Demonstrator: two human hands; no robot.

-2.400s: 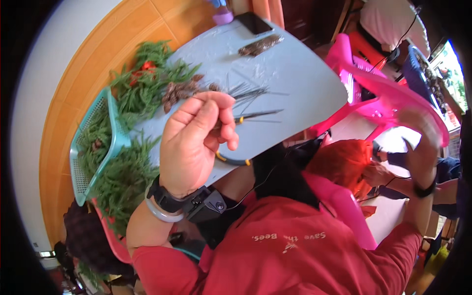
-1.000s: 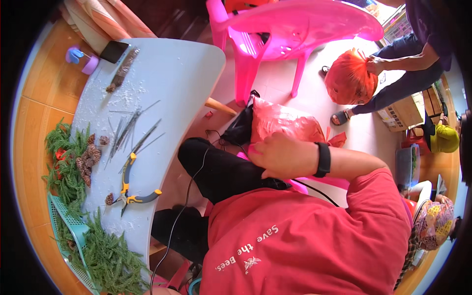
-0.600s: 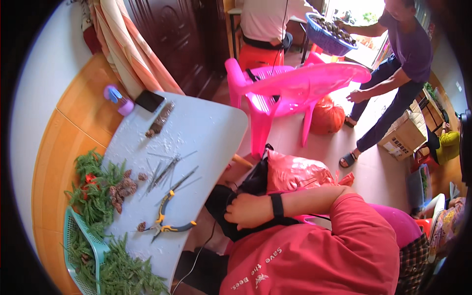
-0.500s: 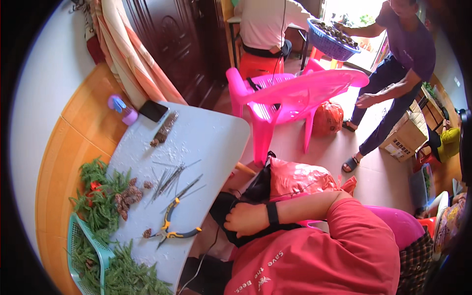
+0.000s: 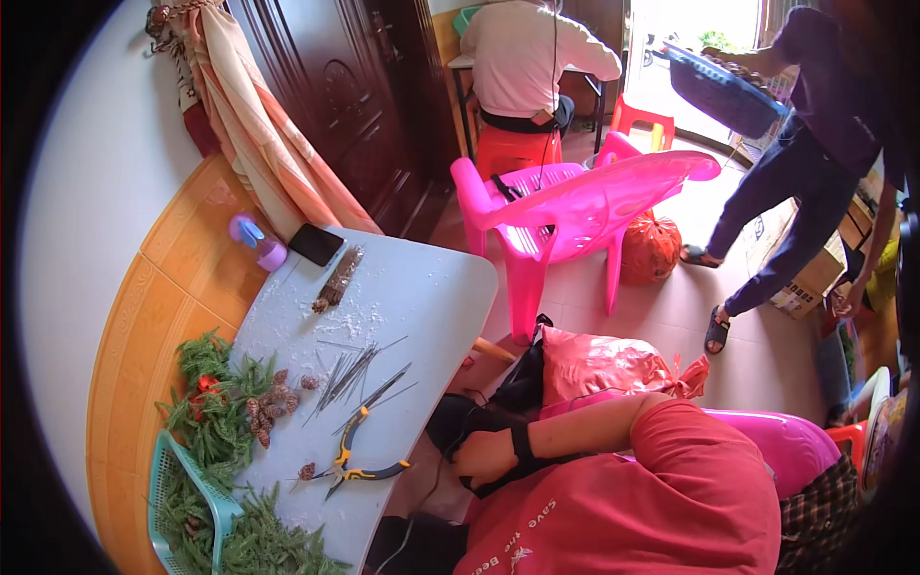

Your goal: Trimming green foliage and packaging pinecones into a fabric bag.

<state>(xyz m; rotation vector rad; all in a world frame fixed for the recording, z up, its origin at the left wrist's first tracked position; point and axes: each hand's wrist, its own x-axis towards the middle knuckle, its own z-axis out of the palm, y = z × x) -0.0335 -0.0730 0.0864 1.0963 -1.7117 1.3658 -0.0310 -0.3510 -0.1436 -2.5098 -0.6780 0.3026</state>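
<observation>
My right hand rests low by the near side of the table, over black cloth, with a black band on its wrist. Its fingers are curled under, and whatever they hold is hidden; a thin cable runs beside them. My left hand is out of sight. Closest on the pale table lie open pliers with yellow and black handles. Behind them are loose dark wire stems and several pine cones. A bundle of stems in clear wrap lies near a black phone.
Green artificial sprigs and a teal basket line the table's left. A pink chair, an orange-red bag and a pink sack stand rightward. One person sits behind; another carries a blue basket.
The other person has moved right with the blue basket, which now tilts. My view has shifted, so the table appears lower and further right. My right hand stays on the black cloth.
</observation>
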